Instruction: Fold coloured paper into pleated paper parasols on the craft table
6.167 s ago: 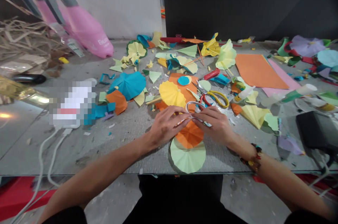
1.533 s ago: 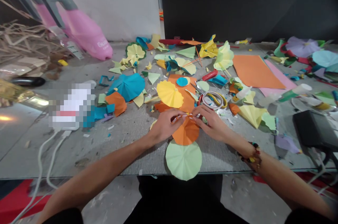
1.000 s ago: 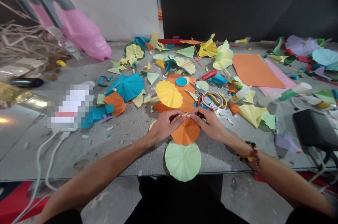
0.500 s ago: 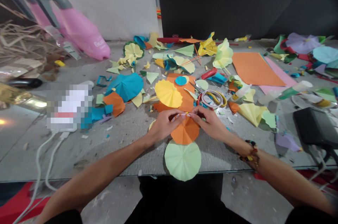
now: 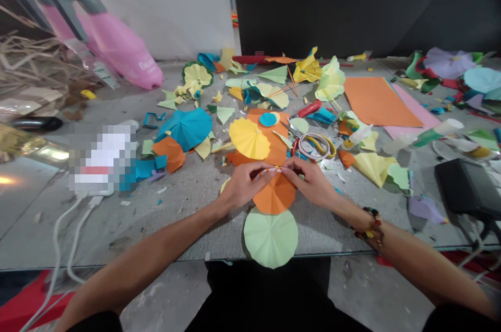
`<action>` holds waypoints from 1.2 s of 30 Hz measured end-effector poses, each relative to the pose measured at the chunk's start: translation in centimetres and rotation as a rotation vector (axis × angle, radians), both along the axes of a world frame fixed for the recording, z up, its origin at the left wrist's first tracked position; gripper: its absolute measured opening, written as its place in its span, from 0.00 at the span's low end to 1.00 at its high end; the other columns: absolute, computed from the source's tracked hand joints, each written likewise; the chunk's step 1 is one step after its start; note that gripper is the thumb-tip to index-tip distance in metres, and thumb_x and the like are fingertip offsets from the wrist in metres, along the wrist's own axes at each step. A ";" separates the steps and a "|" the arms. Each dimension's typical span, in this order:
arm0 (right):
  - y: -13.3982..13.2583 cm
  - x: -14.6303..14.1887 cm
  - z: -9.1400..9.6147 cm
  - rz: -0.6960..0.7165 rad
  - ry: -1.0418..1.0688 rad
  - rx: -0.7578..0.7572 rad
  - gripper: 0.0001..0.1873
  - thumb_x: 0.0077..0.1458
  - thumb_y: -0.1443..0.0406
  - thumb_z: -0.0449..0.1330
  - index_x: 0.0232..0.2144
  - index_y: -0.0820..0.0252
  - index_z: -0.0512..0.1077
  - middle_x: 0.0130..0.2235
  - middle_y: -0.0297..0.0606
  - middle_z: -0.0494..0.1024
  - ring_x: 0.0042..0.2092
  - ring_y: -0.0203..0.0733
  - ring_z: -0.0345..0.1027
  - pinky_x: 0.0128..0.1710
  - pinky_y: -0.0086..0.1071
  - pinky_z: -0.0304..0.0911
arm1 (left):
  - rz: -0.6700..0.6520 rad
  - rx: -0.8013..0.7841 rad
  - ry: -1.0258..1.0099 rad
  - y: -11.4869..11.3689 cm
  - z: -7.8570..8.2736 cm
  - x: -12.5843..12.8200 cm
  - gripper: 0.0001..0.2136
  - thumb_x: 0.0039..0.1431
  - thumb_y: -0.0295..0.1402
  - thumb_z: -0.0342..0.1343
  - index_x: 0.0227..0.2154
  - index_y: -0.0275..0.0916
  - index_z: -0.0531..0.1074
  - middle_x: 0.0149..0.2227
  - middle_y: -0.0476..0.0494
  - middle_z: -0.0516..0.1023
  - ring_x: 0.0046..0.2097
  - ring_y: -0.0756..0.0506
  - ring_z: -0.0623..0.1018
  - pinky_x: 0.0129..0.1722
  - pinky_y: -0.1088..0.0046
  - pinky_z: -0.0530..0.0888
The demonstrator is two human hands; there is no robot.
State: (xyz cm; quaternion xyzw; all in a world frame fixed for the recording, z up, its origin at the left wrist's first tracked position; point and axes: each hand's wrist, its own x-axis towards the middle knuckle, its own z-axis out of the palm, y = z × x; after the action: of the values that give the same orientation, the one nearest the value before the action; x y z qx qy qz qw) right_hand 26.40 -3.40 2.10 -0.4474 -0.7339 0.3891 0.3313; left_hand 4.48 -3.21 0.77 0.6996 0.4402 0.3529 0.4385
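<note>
My left hand and my right hand meet over the table, thumbs and fingertips pinched. Between them is a narrow curved strip, whitish with orange and yellow bits; its ends are hidden by my fingers. Just below it lies a pleated orange paper disc, partly covered by the hands. Nearer me, a pleated pale green paper disc reaches past the table's front edge. Beyond my fingers sits a scalloped yellow paper disc. Scissors with a red handle lie among paper scraps behind my right hand.
A blue paper disc and a blurred-out white device with cables are on the left. Pink spray bottles stand behind. To the right are rolls of tape, orange paper sheets, glue tubes and a black box.
</note>
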 end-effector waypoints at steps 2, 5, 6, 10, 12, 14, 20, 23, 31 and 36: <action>0.0 -0.1 0.1 -0.003 0.004 -0.007 0.15 0.70 0.52 0.56 0.37 0.56 0.72 0.30 0.33 0.74 0.32 0.38 0.66 0.31 0.33 0.57 | -0.003 -0.019 -0.024 -0.1 0.0 0.1 0.17 0.66 0.48 0.58 0.40 0.38 0.82 0.38 0.43 0.84 0.38 0.44 0.80 0.37 0.72 0.74; -0.1 -0.2 0.2 -0.002 0.004 -0.027 0.17 0.69 0.51 0.56 0.38 0.56 0.72 0.31 0.34 0.76 0.32 0.39 0.68 0.32 0.33 0.59 | 0.000 -0.047 -0.060 -0.2 0.1 0.2 0.16 0.65 0.47 0.61 0.41 0.39 0.82 0.40 0.43 0.85 0.41 0.44 0.81 0.40 0.71 0.75; -0.1 -0.2 0.2 0.000 0.002 -0.029 0.17 0.69 0.51 0.56 0.38 0.56 0.73 0.31 0.34 0.77 0.32 0.39 0.68 0.32 0.33 0.59 | 0.008 -0.049 -0.064 -0.2 0.1 0.2 0.15 0.64 0.46 0.62 0.41 0.39 0.82 0.41 0.44 0.85 0.41 0.44 0.82 0.41 0.72 0.75; -0.2 -0.2 0.1 0.002 -0.004 -0.013 0.16 0.69 0.52 0.56 0.38 0.57 0.73 0.31 0.34 0.78 0.32 0.38 0.69 0.32 0.32 0.60 | 0.046 -0.026 -0.046 -0.3 0.2 0.3 0.14 0.63 0.46 0.63 0.39 0.40 0.82 0.38 0.46 0.85 0.39 0.45 0.82 0.37 0.74 0.74; -0.2 -0.2 0.0 0.003 -0.005 -0.013 0.16 0.69 0.52 0.56 0.38 0.57 0.73 0.31 0.34 0.78 0.32 0.38 0.70 0.32 0.32 0.60 | 0.054 -0.019 -0.043 -0.4 0.2 0.3 0.14 0.63 0.46 0.63 0.38 0.40 0.82 0.37 0.46 0.85 0.38 0.46 0.82 0.36 0.75 0.74; -0.2 -0.2 -0.1 0.007 -0.006 -0.010 0.14 0.69 0.54 0.56 0.38 0.57 0.73 0.32 0.34 0.79 0.33 0.39 0.71 0.33 0.32 0.61 | 0.056 -0.014 -0.045 -0.4 0.2 0.3 0.13 0.64 0.45 0.62 0.38 0.40 0.83 0.36 0.47 0.85 0.38 0.46 0.82 0.35 0.75 0.74; -0.3 -0.4 0.1 -0.006 -0.033 0.023 0.12 0.68 0.57 0.58 0.37 0.57 0.74 0.31 0.34 0.80 0.32 0.38 0.72 0.32 0.31 0.63 | 0.068 0.023 -0.031 -0.6 0.3 0.3 0.11 0.64 0.42 0.63 0.38 0.40 0.82 0.36 0.47 0.85 0.37 0.47 0.83 0.36 0.75 0.76; -0.3 -0.3 0.5 -0.028 -0.038 0.040 0.12 0.66 0.57 0.60 0.36 0.57 0.77 0.33 0.35 0.82 0.33 0.39 0.74 0.33 0.31 0.66 | 0.083 0.038 -0.042 -0.7 0.5 0.3 0.10 0.64 0.41 0.63 0.37 0.40 0.82 0.36 0.46 0.85 0.38 0.47 0.83 0.37 0.76 0.77; 0.1 0.2 0.8 -0.042 0.093 -0.073 0.12 0.60 0.55 0.65 0.37 0.55 0.84 0.37 0.38 0.86 0.35 0.42 0.77 0.33 0.33 0.71 | 0.122 0.062 -0.083 -0.7 0.1 0.0 0.10 0.62 0.42 0.65 0.37 0.41 0.82 0.37 0.47 0.85 0.39 0.46 0.83 0.40 0.74 0.78; 0.2 0.3 0.8 -0.027 0.124 -0.099 0.11 0.58 0.56 0.67 0.40 0.54 0.84 0.39 0.38 0.87 0.36 0.42 0.79 0.35 0.33 0.73 | 0.146 0.042 -0.081 -0.6 0.1 -0.1 0.11 0.62 0.43 0.64 0.37 0.40 0.82 0.38 0.46 0.85 0.40 0.45 0.83 0.41 0.72 0.78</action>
State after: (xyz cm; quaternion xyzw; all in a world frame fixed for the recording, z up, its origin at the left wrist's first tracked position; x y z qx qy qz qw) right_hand 26.72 -3.18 2.86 -0.4481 -0.6857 0.4476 0.3586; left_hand 4.42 -3.76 0.84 0.6598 0.4646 0.4209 0.4143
